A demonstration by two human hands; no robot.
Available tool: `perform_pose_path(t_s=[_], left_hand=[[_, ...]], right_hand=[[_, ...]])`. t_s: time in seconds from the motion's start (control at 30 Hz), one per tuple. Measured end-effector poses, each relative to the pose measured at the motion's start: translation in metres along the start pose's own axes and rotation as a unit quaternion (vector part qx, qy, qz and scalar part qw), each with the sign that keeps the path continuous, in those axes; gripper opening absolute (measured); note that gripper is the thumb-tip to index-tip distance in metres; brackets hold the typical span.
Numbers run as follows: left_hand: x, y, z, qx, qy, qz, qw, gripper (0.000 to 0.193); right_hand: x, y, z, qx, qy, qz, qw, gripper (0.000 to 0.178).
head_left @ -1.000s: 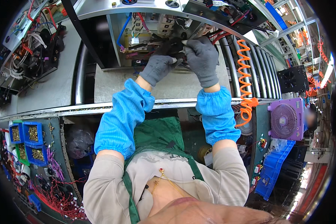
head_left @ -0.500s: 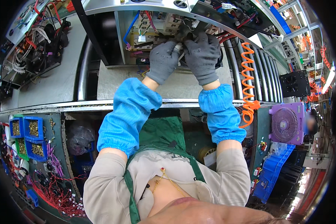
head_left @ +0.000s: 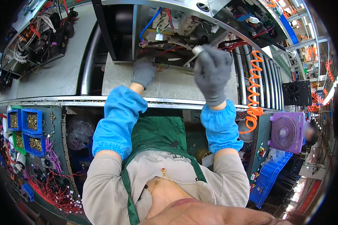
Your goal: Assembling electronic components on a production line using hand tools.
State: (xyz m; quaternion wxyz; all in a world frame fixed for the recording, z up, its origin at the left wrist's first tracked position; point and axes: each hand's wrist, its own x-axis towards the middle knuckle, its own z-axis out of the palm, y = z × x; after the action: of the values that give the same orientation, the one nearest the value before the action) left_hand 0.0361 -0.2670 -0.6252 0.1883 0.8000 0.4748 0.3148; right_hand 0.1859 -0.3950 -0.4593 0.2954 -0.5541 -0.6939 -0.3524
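blue parts bins [head_left: 26, 127] far left, well apart | left hand [head_left: 144, 71] gloved, fingers curled onto wiring [head_left: 165, 60] at open chassis [head_left: 169, 33] front | right hand [head_left: 213, 73] gripping silver-tipped tool [head_left: 196, 52], raised beside chassis | orange coiled hose [head_left: 254, 90] right

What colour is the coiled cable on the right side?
Orange; the coiled cable shows clearly in the head view.

Both forearms, in blue sleeves, extend forward from the torso. The left hand [head_left: 144, 72], in a grey glove, lies palm down, fingers curled. The right hand [head_left: 213, 73], also gloved, is raised beside it, well apart, its fingers closed in a fist.
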Motion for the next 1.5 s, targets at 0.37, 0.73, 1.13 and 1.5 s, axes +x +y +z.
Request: perform_pose_path(t_s=[0.37,0.73,1.13,1.5], left_hand=[[0.016,-0.013,0.01,-0.034,-0.04,0.074,0.996,0.025],[0.007,-0.006,-0.009,-0.069,-0.001,0.021,0.997,0.025],[0.012,0.082,-0.064,-0.152,0.116,0.192,0.963,0.021],[-0.004,0.049,-0.058,0.07,-0.054,0.118,0.989,0.02]], right_hand=[[-0.076,0.012,0.126,0.038,-0.377,0.191,0.905,0.038],[-0.084,0.011,0.128,0.06,-0.356,0.142,0.922,0.047],[-0.073,-0.001,0.106,0.042,-0.427,0.181,0.885,0.051],[-0.046,-0.002,0.079,0.229,-0.22,0.284,0.905,0.023]])
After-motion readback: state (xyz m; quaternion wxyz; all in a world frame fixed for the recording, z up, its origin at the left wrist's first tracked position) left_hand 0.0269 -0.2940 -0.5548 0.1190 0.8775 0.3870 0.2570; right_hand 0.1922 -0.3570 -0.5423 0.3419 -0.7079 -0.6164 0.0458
